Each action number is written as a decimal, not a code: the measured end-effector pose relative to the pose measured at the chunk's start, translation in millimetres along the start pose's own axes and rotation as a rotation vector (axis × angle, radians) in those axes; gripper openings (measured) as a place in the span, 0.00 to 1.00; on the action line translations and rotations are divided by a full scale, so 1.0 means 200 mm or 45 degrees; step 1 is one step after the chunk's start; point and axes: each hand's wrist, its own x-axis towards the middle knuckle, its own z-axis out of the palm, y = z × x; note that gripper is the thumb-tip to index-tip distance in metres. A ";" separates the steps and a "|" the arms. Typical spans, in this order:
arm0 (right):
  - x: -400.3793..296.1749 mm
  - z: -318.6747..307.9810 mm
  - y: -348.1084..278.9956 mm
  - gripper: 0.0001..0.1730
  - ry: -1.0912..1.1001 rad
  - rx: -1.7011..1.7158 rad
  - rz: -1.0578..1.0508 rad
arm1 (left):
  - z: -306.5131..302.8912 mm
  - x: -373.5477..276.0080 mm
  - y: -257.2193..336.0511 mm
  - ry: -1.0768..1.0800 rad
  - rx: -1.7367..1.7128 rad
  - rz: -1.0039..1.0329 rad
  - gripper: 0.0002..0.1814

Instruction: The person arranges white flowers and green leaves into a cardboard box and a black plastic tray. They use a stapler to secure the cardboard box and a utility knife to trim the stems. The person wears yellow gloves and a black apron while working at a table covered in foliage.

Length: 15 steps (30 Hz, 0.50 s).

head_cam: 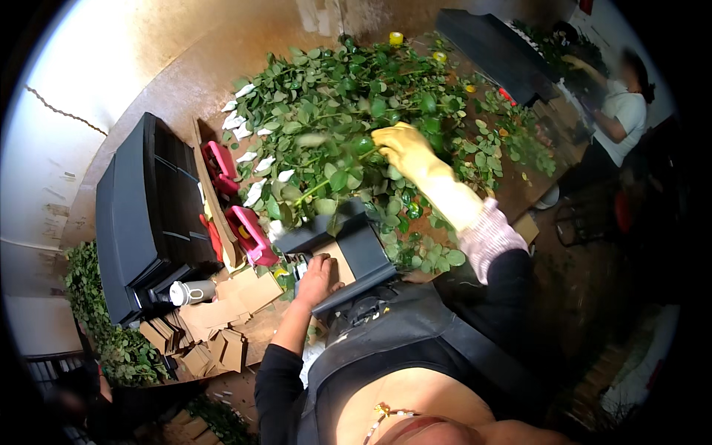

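My right hand [401,149], in a yellow rubber glove, is closed around a leafy green stem [311,193] over a heap of cut stems [328,105]. That stem slants down toward a dark grey folded sheet [367,250] in front of my body. White wrapped heads [255,192] show at the left ends of several stems; they look like wrapped roses. My bare left hand [318,282] lies on a piece of brown cardboard [340,261] inside the folded sheet. Its thumb is spread from the fingers, and nothing shows gripped in it.
Pink tape dispensers [253,236] stand left of the stems, beside a stack of dark sheets [125,217]. Nearer are a lidded cup [192,292] and cardboard pieces [222,350]. Yellow tape [396,38] sits at the back. A person [620,111] works at the right.
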 end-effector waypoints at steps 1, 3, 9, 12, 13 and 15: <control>-0.04 -0.04 -0.08 0.08 0.077 0.034 -0.106 | 0.00 -0.01 -0.01 0.007 -0.006 -0.029 0.40; -0.21 -0.15 -0.22 0.08 0.109 -0.273 -0.481 | 0.02 -0.04 -0.01 0.032 -0.133 -0.102 0.44; -0.72 -0.21 0.11 0.03 -0.696 -0.934 0.018 | 0.02 -0.06 -0.01 0.153 -0.582 -0.313 0.60; -0.79 -0.08 0.34 0.12 -1.161 -1.172 0.651 | 0.02 -0.02 -0.01 0.199 -0.532 -0.053 0.42; -0.75 -0.04 0.31 0.15 -1.392 -1.359 0.674 | 0.04 -0.03 -0.03 0.184 -0.405 0.034 0.32; -0.82 0.01 0.48 0.18 -1.000 -1.435 0.422 | 0.09 -0.02 -0.05 0.148 -0.410 -0.009 0.19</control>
